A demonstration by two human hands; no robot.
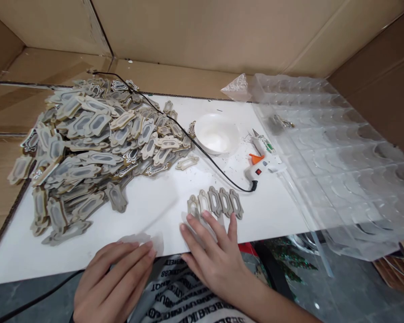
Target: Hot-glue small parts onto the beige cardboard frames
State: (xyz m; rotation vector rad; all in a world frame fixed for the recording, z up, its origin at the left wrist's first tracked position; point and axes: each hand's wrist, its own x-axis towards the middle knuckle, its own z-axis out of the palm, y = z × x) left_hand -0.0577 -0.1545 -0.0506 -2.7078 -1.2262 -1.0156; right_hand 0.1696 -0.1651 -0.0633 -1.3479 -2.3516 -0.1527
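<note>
Spread over the near edge of the white board, my right hand (215, 253) is open. Its fingertips reach a short row of grey oval frame-shaped plaques (214, 200), side by side and upright to me; the fingers partly cover their lower ends. My left hand (116, 280) rests at the board's front edge, its fingers stretched out side by side, nothing visible in them; the thumb is hidden. A large heap of similar plaques (97, 125), some with white scroll patterns, covers the left of the board.
A white glue gun (261, 172) with an orange trigger lies right of centre, its black cable (185, 130) crossing the board. Behind it are a white bowl (217, 134) and pliers (261, 140). Clear plastic trays (336, 161) stand right; cardboard walls (202, 36) enclose the back.
</note>
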